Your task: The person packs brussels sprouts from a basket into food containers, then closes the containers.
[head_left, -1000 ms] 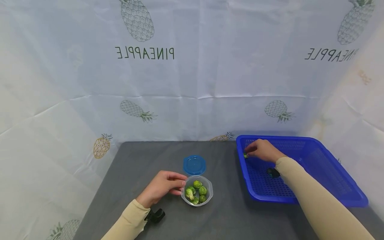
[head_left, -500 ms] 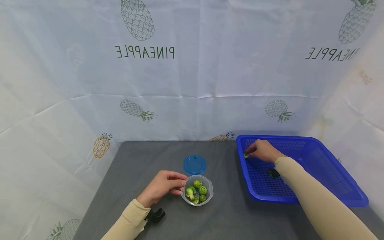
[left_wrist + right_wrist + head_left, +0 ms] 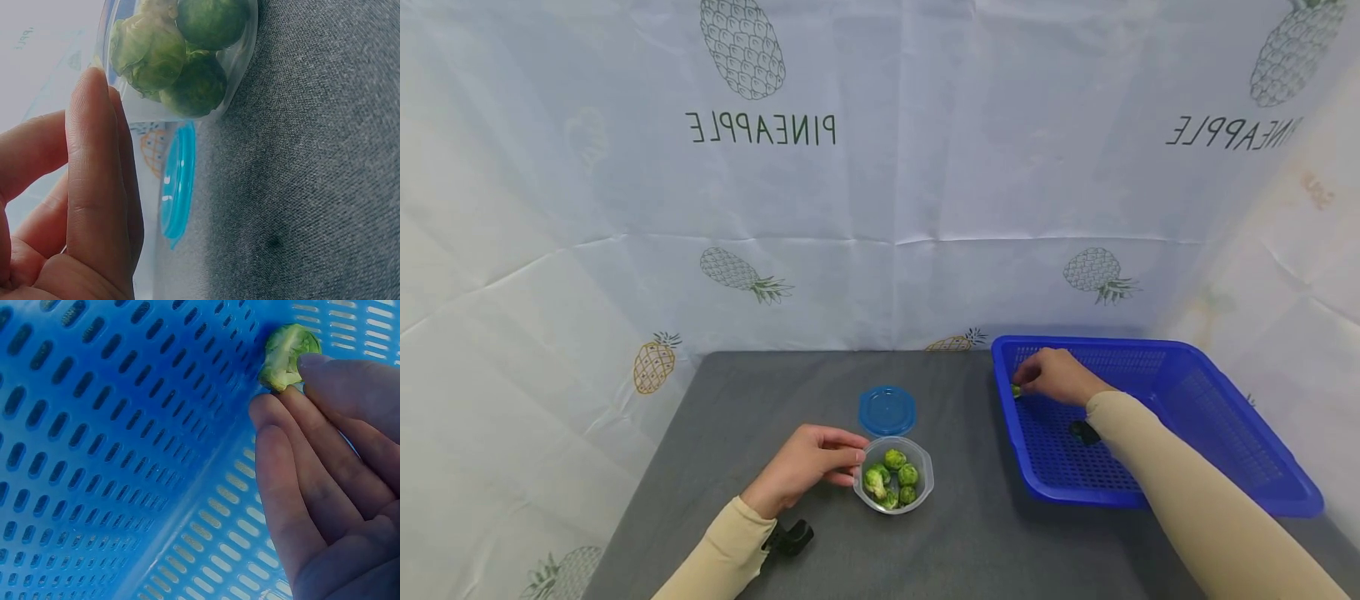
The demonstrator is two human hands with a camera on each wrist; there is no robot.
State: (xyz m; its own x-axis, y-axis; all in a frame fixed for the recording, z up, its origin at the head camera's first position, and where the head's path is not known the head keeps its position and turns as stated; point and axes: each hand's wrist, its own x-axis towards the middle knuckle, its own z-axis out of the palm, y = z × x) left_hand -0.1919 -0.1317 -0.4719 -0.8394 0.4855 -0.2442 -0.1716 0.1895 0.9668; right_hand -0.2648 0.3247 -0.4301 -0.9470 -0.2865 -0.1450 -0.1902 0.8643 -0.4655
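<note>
At the left edge of a clear plastic container (image 3: 925, 492), my left hand (image 3: 805, 467) holds the rim with thumb and fingertips. Several Brussels sprouts (image 3: 895, 460) lie inside the container; the left wrist view shows these sprouts (image 3: 200, 87) through its wall. My right hand (image 3: 1060, 379) reaches into the far left corner of a blue plastic basket (image 3: 1075, 500). There it pinches one Brussels sprout (image 3: 290, 356) between thumb and fingers, close to the perforated basket wall (image 3: 75, 425). In the head view only a sliver of that sprout (image 3: 1017, 390) shows beside the fingertips.
Just behind the container lies a round blue lid (image 3: 887, 410) on the grey tabletop (image 3: 760, 392). The blue basket takes up the right side of the table. White cloth (image 3: 880, 183) printed with pineapples hangs behind and at both sides.
</note>
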